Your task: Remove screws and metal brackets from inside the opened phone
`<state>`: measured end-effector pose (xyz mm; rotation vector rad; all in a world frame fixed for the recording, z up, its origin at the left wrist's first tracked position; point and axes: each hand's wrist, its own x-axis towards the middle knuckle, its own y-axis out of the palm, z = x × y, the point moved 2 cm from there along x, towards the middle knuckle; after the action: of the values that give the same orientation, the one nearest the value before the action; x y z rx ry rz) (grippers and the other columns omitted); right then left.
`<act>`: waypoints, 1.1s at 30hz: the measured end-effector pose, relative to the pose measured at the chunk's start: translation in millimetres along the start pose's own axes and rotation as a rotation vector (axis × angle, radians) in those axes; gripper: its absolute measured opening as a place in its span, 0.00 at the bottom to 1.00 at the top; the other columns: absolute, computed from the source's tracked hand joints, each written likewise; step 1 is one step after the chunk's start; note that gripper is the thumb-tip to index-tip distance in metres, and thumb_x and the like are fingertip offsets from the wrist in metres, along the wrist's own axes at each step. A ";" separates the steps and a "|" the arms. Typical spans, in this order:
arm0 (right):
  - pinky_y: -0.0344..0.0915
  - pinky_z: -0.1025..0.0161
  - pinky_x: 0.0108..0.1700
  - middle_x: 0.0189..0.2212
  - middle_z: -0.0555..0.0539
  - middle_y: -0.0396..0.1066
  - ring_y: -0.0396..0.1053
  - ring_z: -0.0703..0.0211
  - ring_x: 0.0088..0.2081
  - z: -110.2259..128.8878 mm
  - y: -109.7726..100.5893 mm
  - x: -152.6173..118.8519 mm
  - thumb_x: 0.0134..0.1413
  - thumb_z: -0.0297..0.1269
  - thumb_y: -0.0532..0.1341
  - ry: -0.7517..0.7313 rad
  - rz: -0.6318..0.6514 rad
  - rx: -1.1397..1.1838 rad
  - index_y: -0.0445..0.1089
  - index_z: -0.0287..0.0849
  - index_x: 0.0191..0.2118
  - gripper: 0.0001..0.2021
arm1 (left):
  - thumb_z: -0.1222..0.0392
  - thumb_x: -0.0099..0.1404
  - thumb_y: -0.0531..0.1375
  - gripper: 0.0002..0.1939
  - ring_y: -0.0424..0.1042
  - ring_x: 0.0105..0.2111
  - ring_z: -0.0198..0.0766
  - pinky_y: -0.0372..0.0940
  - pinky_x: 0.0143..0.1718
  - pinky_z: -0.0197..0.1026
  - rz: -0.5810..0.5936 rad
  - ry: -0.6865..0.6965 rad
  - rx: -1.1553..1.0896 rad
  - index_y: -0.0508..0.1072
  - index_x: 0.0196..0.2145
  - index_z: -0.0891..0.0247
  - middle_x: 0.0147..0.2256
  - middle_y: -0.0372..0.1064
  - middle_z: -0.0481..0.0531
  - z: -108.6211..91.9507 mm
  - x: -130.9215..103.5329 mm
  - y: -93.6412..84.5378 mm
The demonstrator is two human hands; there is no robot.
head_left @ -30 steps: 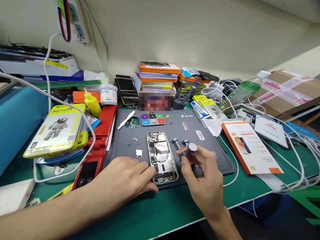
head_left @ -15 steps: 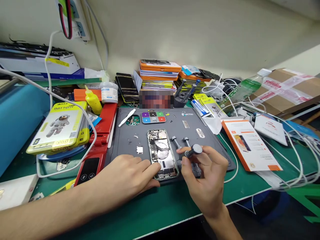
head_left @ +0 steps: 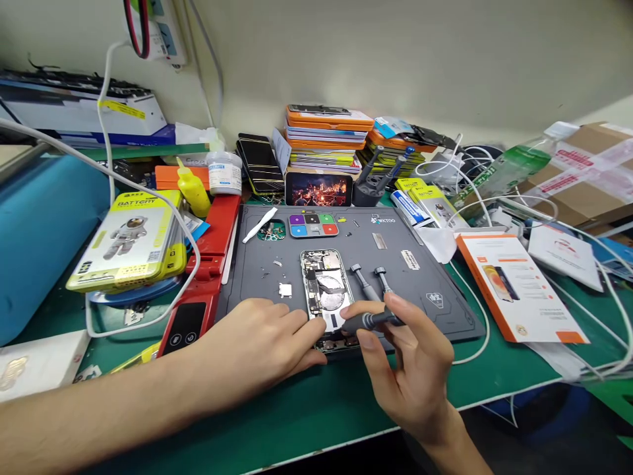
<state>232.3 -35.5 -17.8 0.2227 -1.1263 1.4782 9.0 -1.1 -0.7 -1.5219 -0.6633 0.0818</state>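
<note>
An opened phone [head_left: 329, 284] with its inner parts bare lies on the dark grey work mat [head_left: 267, 316]. At its lower left edge is my left hand [head_left: 271, 333], fingers curled and pressed together against the frame. My right hand [head_left: 413, 353] grips a dark grey screwdriver [head_left: 368, 321] between thumb and fingers. The screwdriver is tilted nearly flat over the lower part of the phone, and its tip is too small to make out. Two more grey screwdrivers [head_left: 364, 284] lie just right of the phone. A small silvery plate [head_left: 285, 289] and tiny parts are on its left.
Behind the phone stands a coloured parts tray [head_left: 312, 225], with a white pry tool [head_left: 260, 225] to its left. A propped phone [head_left: 319, 190] shows a video. Battery boxes [head_left: 128, 237] flank the mat at left, an orange-white box [head_left: 519, 287] and white cables at right.
My right hand has tipped the screwdriver from pointing up at me to lying nearly flat across the phone's lower end. My left hand stays at the phone's edge. The view has shifted slightly.
</note>
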 end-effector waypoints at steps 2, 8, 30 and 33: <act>0.83 0.40 0.54 0.54 0.37 0.74 0.76 0.42 0.61 -0.9 1.5 0.5 0.67 0.15 0.60 0.011 0.019 -0.010 0.48 0.51 0.79 0.42 | 0.51 0.88 0.41 0.22 0.73 0.25 0.45 0.58 0.24 0.50 -0.001 0.000 0.005 0.70 0.47 0.62 0.31 0.70 0.46 -0.7 0.1 -0.2; 0.80 0.43 0.59 0.59 0.33 0.71 0.77 0.45 0.60 -0.9 3.1 2.2 0.67 0.15 0.60 -0.067 0.026 -0.010 0.49 0.44 0.78 0.40 | 0.53 0.88 0.41 0.21 0.73 0.25 0.44 0.57 0.24 0.50 -0.002 -0.006 0.017 0.70 0.46 0.62 0.30 0.69 0.46 -2.9 -1.0 0.1; 0.80 0.59 0.54 0.53 0.44 0.79 0.80 0.58 0.49 1.8 3.6 16.7 0.62 0.14 0.68 -0.195 0.042 -0.121 0.54 0.43 0.76 0.42 | 0.54 0.87 0.44 0.17 0.69 0.24 0.43 0.51 0.24 0.50 -0.041 0.000 0.043 0.66 0.43 0.61 0.30 0.65 0.46 -3.7 -3.7 5.5; 0.78 0.62 0.59 0.56 0.45 0.77 0.78 0.60 0.54 4.6 2.9 17.0 0.62 0.13 0.65 -0.188 0.055 -0.099 0.54 0.42 0.77 0.42 | 0.54 0.88 0.42 0.18 0.70 0.25 0.43 0.52 0.23 0.50 -0.039 0.003 0.046 0.66 0.44 0.61 0.30 0.66 0.46 -3.9 -3.7 3.1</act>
<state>223.1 -27.2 -5.0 0.2684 -1.3629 1.4686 8.7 -5.9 -4.5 -1.4643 -0.6839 0.0646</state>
